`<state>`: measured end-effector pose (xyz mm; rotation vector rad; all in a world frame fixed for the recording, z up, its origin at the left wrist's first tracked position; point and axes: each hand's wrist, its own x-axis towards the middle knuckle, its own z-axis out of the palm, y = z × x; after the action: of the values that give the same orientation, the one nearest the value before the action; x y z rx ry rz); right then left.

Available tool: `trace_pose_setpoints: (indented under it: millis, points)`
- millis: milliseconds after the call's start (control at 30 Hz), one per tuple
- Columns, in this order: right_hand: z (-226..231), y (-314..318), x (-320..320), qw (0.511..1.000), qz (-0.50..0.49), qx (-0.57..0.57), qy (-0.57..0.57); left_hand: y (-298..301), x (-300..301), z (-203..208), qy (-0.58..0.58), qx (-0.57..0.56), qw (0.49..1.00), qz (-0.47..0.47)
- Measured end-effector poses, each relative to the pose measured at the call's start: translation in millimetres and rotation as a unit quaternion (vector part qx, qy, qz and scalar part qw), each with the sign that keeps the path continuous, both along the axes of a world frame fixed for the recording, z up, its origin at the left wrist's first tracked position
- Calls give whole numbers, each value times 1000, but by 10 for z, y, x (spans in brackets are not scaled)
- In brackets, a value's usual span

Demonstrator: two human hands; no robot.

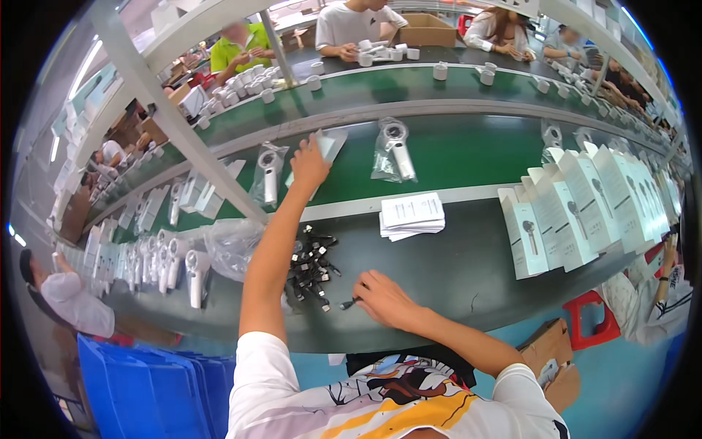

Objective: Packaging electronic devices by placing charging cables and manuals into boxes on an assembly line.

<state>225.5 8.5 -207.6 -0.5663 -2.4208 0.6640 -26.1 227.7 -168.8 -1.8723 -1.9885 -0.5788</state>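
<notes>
My left hand (310,167) reaches over the green conveyor belt (468,157), its fingers spread across a pale carton (333,146) that lies on the belt. Just left of it a white handheld fan (270,175) lies in a clear bag. Further right on the belt is another bagged fan (395,150). Close to the bench's front edge, my right hand (384,300) pinches a short black USB cable (349,304). A heap of such cables (311,267) lies to its left, partly behind my left forearm. Beyond my right hand sits a stack of white leaflets (412,214).
Upright white cartons (574,219) line the bench's right side. At left stand several white fans (196,278) beside clear plastic bags (232,245). A white metal post (179,117) rises at left. Blue bins (146,384) stand below. Co-workers sit behind a second belt (409,82).
</notes>
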Motion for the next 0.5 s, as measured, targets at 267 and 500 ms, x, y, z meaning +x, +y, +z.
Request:
trace_pose_setpoints:
  millis: [267,500]
  points:
    - [281,24,1339,871,-288,-365,158,-1091,1102,436,-91,-104,917,-374]
    - [390,244,1334,863,-269,-349,245,-1061,1293,61,-40,-107,938,-327]
